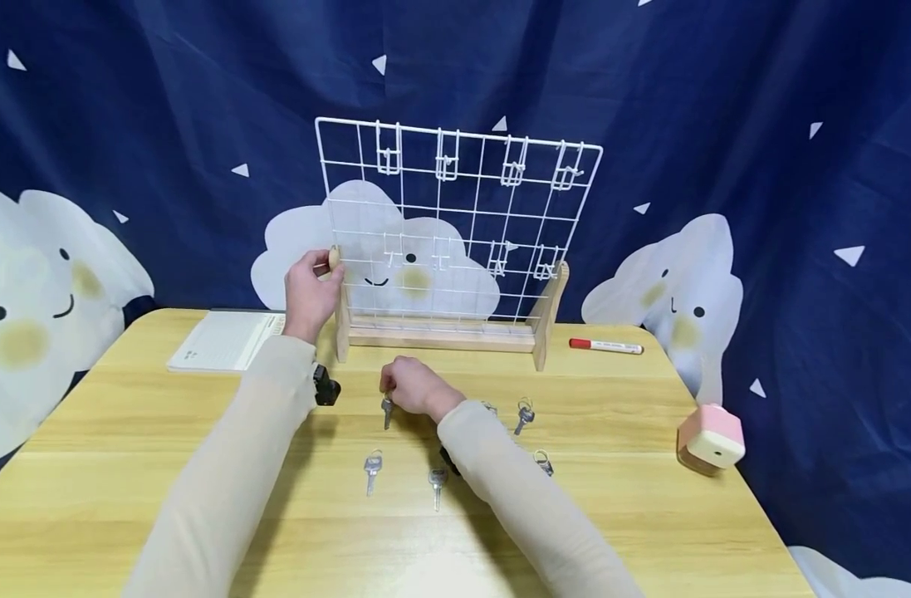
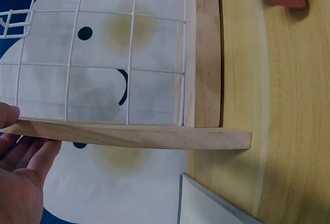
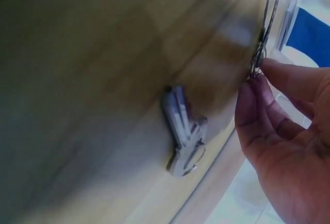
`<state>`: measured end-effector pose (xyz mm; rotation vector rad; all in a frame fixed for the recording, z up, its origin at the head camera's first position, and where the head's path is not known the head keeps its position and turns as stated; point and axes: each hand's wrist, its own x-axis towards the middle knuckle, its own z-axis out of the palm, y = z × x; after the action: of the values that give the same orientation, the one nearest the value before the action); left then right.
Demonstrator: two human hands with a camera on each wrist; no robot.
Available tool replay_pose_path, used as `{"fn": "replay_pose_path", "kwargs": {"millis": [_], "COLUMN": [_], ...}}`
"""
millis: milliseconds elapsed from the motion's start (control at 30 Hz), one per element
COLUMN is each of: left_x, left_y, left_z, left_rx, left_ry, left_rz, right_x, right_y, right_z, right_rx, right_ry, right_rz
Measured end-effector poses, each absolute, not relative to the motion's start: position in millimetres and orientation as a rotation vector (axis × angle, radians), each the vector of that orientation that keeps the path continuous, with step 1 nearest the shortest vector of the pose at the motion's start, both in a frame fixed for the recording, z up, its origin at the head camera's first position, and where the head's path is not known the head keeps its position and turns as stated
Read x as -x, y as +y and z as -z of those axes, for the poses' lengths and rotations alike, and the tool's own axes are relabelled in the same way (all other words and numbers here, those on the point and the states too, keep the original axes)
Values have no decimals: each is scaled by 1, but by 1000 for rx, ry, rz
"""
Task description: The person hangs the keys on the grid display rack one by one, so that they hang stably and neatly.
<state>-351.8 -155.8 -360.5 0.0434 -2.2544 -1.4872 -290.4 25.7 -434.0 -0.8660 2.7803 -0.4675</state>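
My left hand (image 1: 311, 291) grips the top of the left wooden upright (image 2: 154, 137) of a display rack, thumb on one side and fingers on the other. The rack has a white wire grid and a wooden base bar (image 1: 440, 338). In front of it, my right hand (image 1: 419, 386) pinches a ring of keys (image 3: 259, 53) between thumb and fingers, blades pointing away from the fingertips. On the table lie more keys: one bunch (image 1: 373, 473) nearer me, another bunch (image 1: 437, 486) beside it, and a bunch (image 1: 525, 415) right of my forearm.
White hooks (image 1: 388, 159) hang on the grid in an upper and a lower row. Left of the rack lies a notepad (image 1: 223, 340). On the right are a red-capped marker (image 1: 606, 345) and a pink and cream box-like object (image 1: 712, 436) at the table edge.
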Motion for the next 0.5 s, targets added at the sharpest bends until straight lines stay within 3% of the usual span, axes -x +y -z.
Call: {"fn": "replay_pose_path", "kwargs": {"millis": [500], "left_x": [352], "left_y": [-158], "left_z": [365], "left_rx": [-26], "left_ry": [-2271], "left_rz": [1457], "right_x": [295], "right_y": [33], "right_z": [434], "right_rx": [814], "right_ry": [2733], "right_rz": [462]}}
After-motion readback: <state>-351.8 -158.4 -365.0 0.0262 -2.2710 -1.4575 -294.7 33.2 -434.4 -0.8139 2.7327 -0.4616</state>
